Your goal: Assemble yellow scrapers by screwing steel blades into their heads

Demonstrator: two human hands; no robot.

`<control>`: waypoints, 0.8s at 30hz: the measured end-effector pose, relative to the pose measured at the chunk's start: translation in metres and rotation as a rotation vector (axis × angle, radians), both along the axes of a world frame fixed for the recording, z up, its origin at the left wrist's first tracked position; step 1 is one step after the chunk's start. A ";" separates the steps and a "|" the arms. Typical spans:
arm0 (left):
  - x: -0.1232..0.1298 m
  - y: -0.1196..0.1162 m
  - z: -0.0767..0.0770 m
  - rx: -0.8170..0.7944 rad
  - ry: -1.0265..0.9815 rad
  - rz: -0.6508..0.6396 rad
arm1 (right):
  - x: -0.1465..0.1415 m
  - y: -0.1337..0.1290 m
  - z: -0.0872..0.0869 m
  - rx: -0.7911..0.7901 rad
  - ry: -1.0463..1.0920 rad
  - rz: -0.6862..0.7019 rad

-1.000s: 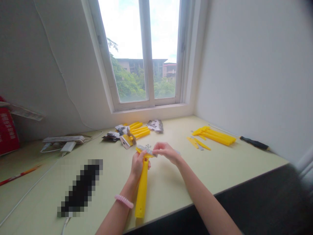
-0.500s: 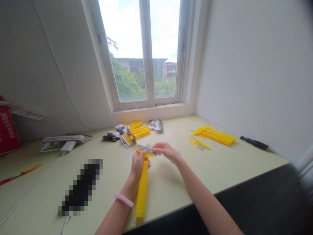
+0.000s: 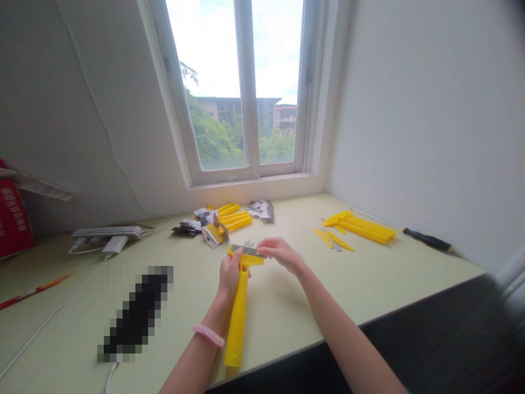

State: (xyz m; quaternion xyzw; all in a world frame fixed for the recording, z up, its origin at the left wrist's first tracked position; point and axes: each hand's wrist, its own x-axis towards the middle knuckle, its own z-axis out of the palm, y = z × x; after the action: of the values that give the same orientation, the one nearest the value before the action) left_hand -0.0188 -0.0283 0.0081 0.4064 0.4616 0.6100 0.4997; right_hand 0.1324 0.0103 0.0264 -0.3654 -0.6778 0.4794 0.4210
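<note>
My left hand (image 3: 230, 271) is closed round the head of a yellow scraper (image 3: 237, 323), its thumb pressing on the grey metal blade (image 3: 247, 251). The scraper's long handle points down toward me, over the table. At the blade's right end, my right hand (image 3: 281, 254) is closed in a pinch, fingertips on the blade's corner. Just beyond the blade lie several small metal screws (image 3: 248, 244), partly hidden by it. Fingers of my left hand under the scraper head are mostly hidden.
Yellow scraper handles (image 3: 235, 220) and packets (image 3: 187, 227) lie by the window. To the right are more yellow handles (image 3: 365, 227), loose blades with yellow covers (image 3: 334, 241) and a black-handled screwdriver (image 3: 426, 239). A power strip (image 3: 109, 235) and a blurred-out dark object (image 3: 135, 314) sit left.
The scraper head has tilted slightly, showing more of its yellow front, and the handle's end has shifted a little left and toward me. Both hands keep their grips.
</note>
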 end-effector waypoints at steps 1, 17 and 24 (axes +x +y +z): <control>0.000 0.000 0.000 -0.003 0.004 0.000 | 0.000 0.000 0.000 0.002 -0.008 0.001; 0.001 -0.002 0.003 0.021 -0.007 0.039 | 0.001 -0.003 0.000 -0.080 0.034 0.137; 0.002 -0.003 0.003 0.055 -0.008 0.007 | 0.000 -0.003 -0.001 -0.176 0.094 0.156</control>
State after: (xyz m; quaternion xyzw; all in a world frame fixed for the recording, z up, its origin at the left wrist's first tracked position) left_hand -0.0164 -0.0317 0.0114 0.4161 0.4438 0.6258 0.4881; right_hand 0.1323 0.0071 0.0251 -0.3242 -0.6390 0.5850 0.3799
